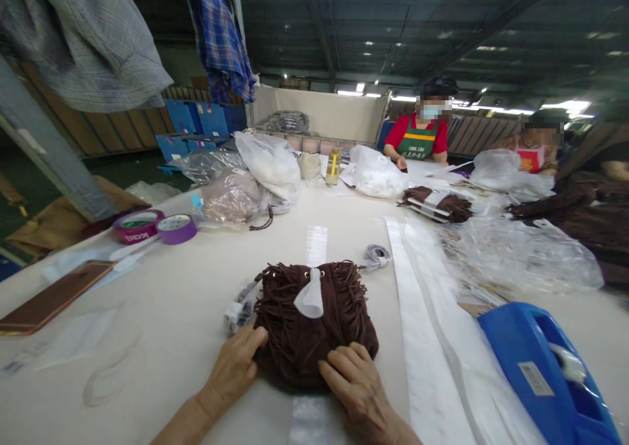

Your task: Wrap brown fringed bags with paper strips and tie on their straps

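Here, the brown fringed bag (297,347) lies on the table (167,307) directly in front of the person, with its top, where small eyelets (322,274) show, pointing away, and with no clearly longer axis. The left hand (236,358) is almost closed and pinches the bag at its lower left edge, while the right hand (358,385) has its fingers half curled on the lower right front, though I cannot tell whether they grip it. Thus the bag is between and just ahead of both hands, neither being clearly nearer.
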Demonstrator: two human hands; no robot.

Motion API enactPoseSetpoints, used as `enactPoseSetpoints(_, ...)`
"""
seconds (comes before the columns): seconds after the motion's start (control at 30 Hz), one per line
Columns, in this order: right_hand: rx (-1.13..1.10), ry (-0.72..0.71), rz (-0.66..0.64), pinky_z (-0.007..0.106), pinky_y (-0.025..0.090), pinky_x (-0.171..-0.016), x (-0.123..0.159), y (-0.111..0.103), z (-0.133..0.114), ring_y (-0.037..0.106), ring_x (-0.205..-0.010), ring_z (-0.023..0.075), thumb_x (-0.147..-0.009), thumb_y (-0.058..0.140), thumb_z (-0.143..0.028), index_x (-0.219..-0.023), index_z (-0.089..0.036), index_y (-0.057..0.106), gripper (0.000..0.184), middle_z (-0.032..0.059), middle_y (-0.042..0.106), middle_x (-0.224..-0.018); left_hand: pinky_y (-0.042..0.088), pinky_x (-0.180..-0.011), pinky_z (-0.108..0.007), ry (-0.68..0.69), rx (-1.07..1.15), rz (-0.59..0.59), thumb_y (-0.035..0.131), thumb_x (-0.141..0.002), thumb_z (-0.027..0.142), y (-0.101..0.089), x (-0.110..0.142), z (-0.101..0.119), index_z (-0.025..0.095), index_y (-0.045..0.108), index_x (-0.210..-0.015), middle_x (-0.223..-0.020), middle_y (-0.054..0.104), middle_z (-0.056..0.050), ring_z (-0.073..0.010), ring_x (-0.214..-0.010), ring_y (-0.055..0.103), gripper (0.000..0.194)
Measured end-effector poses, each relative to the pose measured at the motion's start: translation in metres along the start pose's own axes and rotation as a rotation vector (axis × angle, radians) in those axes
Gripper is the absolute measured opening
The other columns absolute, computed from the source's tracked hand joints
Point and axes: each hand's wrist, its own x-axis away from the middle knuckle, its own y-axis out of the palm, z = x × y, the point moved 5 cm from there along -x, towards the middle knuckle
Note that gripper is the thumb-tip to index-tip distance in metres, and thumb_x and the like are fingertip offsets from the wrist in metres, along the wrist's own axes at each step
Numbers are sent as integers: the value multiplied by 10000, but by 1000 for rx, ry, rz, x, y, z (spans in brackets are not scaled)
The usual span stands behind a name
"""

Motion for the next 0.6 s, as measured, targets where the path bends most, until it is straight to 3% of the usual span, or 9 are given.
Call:
enactPoseSetpoints(0.17, 73, -53, -22, 326, 427, -660, -1, -10, -9, 563, -709, 177, -957, 176, -196, -1001, -86, 584, 424, 79, 634, -751, 442, -554, -225, -34, -13, -24, 337, -522, 19, -11, 1, 1, 206, 447, -712, -653, 542, 13, -149, -612, 545, 288)
enactPoseSetpoints(0.27, 142, -79, 39, 336, 464, -734, 6, -11, -13, 600, -770, 187, -952, 190, -174, -1037, -71, 581, 413, 91, 670, -803, 476, -713, -273, 2, -156, 133, 401, -676, 46, -31, 13, 18, 164, 516, -995, -896, 604, -55, -182, -828, 583, 359)
enactPoseSetpoints(0.33, 172, -72, 104, 327, 468, -804, 12, -9, -14, 615, -832, 179, -938, 215, -117, -1009, -81, 590, 383, 86, 689, -860, 436, -840, -308, 131, -261, 249, 441, -766, 80, -36, 23, 45, 141, 503, -1136, -1025, 599, -93, -206, -978, 548, 380)
enactPoseSetpoints(0.43, 188, -46, 157, 319, 477, -846, 19, -6, -14, 627, -865, 171, -928, 243, -92, -916, -107, 604, 362, 79, 700, -877, 351, -922, -304, 384, -227, 251, 419, -842, 110, -16, 30, 92, 193, 578, -1072, -978, 655, -23, -171, -988, 536, 292)
enactPoseSetpoints(0.5, 183, -40, 159, 318, 497, -842, 21, -4, -14, 636, -853, 171, -932, 254, -116, -897, -113, 609, 356, 78, 702, -869, 319, -919, -329, 377, -223, 358, 394, -891, 191, -3, 27, 112, 193, 627, -965, -911, 681, -9, -174, -933, 542, 245)
enactPoseSetpoints(0.6, 164, -15, 155, 309, 523, -831, 22, -2, -13, 644, -844, 169, -924, 272, -118, -899, -117, 617, 346, 75, 702, -861, 316, -870, -371, 252, -282, 336, 366, -924, 308, 9, 16, 115, 191, 645, -965, -994, 675, -42, -210, -950, 539, 305)
